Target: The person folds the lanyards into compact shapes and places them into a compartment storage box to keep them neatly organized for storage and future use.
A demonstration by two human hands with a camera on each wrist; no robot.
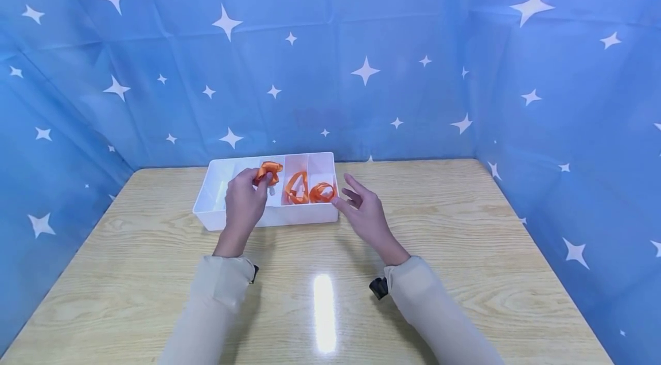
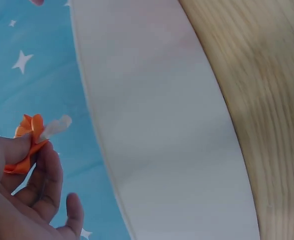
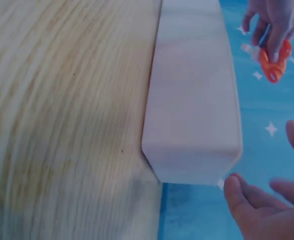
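Note:
My left hand (image 1: 242, 200) pinches a bunched loop of shiny orange ribbon (image 1: 271, 169) above the white divided box (image 1: 296, 216). In the left wrist view a whitish, translucent bit (image 2: 57, 126) sticks out of that ribbon bundle; its kind is unclear. Two more orange ribbons lie in the box: a loose loop (image 1: 289, 193) in the second compartment from the right, and a coiled one (image 1: 321, 191) in the rightmost. Beside the box's right end is my right hand (image 1: 368, 217), fingers spread and holding nothing, its thumb close to the box's rim.
The box stands at the back of a light wooden table (image 1: 444, 227), near a blue curtain (image 1: 320, 55) with white stars. More curtain hangs along the left and right sides. A bright light reflection lies on the tabletop in front.

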